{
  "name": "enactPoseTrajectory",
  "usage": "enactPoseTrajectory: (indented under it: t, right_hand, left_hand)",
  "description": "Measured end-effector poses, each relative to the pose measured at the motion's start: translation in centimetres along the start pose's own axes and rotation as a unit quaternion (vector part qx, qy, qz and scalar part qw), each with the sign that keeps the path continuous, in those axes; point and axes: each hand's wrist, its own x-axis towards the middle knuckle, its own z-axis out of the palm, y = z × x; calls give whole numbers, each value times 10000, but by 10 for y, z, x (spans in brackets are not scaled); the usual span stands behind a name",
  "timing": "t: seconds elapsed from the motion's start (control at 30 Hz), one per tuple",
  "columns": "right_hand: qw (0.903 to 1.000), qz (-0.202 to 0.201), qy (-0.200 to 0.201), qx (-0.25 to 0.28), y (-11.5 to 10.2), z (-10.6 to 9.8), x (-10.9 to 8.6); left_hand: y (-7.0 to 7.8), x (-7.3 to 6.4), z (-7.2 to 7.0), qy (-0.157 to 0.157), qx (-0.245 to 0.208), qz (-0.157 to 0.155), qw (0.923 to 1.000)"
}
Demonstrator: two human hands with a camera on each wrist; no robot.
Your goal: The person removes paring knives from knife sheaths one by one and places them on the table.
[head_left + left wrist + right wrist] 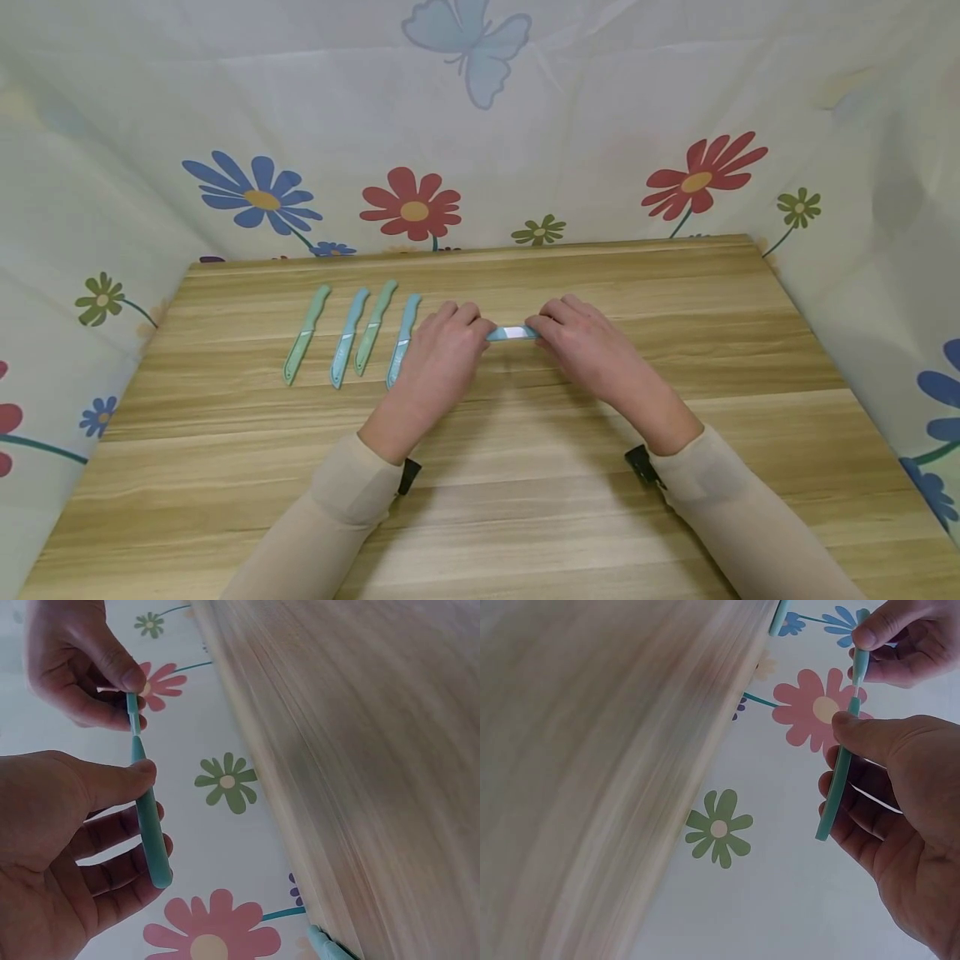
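Note:
Above the table, both hands hold a blue paring knife (515, 332) level between them. My left hand (450, 346) pinches its rounded handle (153, 844) between thumb and fingers. At the other end, my right hand (583, 342) grips the slim blue sheath (835, 789). A short bright stretch of blade shows between handle and sheath in the head view; the rest of the blade is hidden. To the left of the left hand lie a blue sheathed knife (409, 321), partly covered by that hand, and a green sheathed knife (375, 325).
Farther left on the wooden table (525, 517) lie another blue knife (348, 337) and another green knife (306, 335), handles pointing away. A white flowered cloth (585, 125) hangs behind the table's back edge and along both sides.

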Motion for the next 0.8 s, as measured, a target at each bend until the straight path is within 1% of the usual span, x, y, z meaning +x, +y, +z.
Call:
enactPoseTrajectory:
  t: [0.8]
  right_hand:
    - [9999,113,-110,-30,0,-2,0]
  left_hand:
    - [-2,0,-1,-35,47,-61,10000]
